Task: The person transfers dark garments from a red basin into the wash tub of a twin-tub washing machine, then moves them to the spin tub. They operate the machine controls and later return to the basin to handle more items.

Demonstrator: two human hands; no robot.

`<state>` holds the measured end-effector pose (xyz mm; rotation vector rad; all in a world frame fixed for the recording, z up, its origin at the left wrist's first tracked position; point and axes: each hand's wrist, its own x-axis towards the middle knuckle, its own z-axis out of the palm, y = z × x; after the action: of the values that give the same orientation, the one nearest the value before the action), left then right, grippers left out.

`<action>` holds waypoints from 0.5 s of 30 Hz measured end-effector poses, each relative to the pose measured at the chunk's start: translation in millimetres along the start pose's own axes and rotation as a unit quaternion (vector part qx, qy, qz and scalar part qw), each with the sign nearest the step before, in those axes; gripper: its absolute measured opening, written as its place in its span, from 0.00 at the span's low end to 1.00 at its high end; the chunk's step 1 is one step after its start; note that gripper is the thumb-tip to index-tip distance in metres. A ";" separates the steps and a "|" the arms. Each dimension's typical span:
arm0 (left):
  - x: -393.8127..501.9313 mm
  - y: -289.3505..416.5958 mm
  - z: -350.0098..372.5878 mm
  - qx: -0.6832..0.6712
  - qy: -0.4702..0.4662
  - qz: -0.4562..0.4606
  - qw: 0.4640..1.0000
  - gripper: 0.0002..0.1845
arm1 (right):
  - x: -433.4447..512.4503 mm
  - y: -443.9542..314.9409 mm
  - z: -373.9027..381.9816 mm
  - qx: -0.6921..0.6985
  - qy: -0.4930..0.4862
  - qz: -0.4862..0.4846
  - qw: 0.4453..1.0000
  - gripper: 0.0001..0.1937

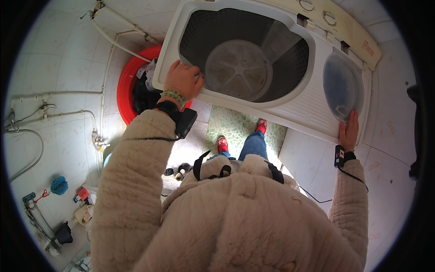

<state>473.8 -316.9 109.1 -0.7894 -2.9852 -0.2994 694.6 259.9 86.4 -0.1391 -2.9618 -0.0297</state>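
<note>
A white twin-tub washing machine (282, 105) stands before me. Its wash tub (289, 56) is uncovered, and a ribbed round pulsator (239, 69) shows at the bottom. My left hand (183, 80) curls over the tub's front left rim, with its fingertips partly hidden. A beaded bracelet and a strapped black device sit on that wrist. At the far right, my right hand (349, 132) lies with straight fingers on the front edge of the translucent spin-tub lid (343, 81), which is down. Its wrist also carries a small black device.
A red plastic basin (125, 90) with dark and pale clothes (144, 93) stands left of the machine. A hose (117, 43) runs from a wall tap into it. Dials (329, 17) line the back panel. Pipes, a blue scrubber (59, 185) and shoes (183, 171) are at left.
</note>
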 end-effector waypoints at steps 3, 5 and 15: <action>0.1 -0.4 -0.5 -0.005 -0.002 0.001 1.000 0.10 | -0.1 0.4 0.8 -0.003 0.000 0.002 1.000 0.32; 0.1 -0.7 -0.9 -0.007 -0.005 -0.001 1.000 0.10 | -0.1 0.6 1.0 -0.004 0.005 -0.001 1.000 0.31; 0.4 -0.5 -0.2 -0.006 -0.004 0.000 1.000 0.10 | 0.2 -0.1 0.7 0.010 0.003 0.003 1.000 0.32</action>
<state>473.2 -317.1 109.3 -0.7934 -2.9927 -0.3142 694.3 259.8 85.8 -0.1444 -2.9553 0.0012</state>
